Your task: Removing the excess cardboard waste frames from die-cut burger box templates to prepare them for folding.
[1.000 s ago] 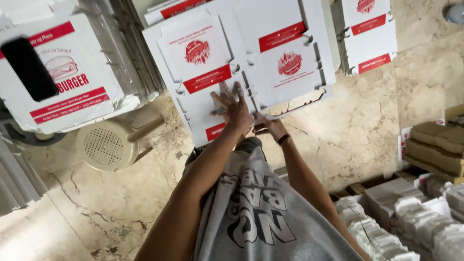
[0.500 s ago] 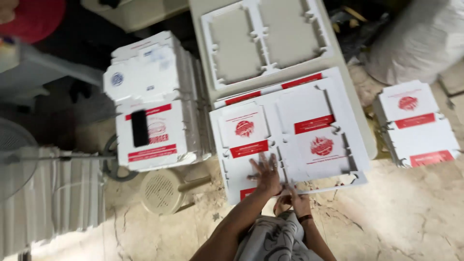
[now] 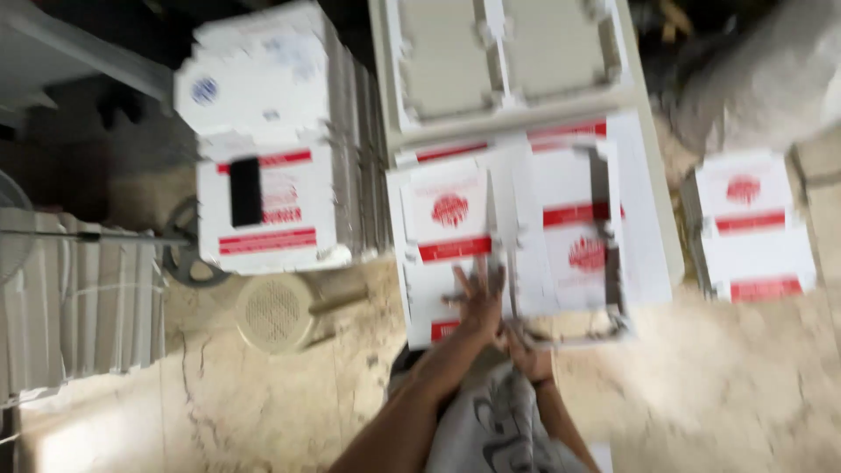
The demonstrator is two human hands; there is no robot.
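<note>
the flat white-and-red carton blank [image 3: 512,229] lay on the stack directly in front of the person. the left hand [image 3: 477,298] rested on its near edge, fingers spread flat, gripping nothing. the right hand [image 3: 526,346] sat at the near edge; blur hid its fingers. the blank looked light, thin and bendable, best held at creased edges.

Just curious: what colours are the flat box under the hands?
White with red bands, flat box, head view.
</note>
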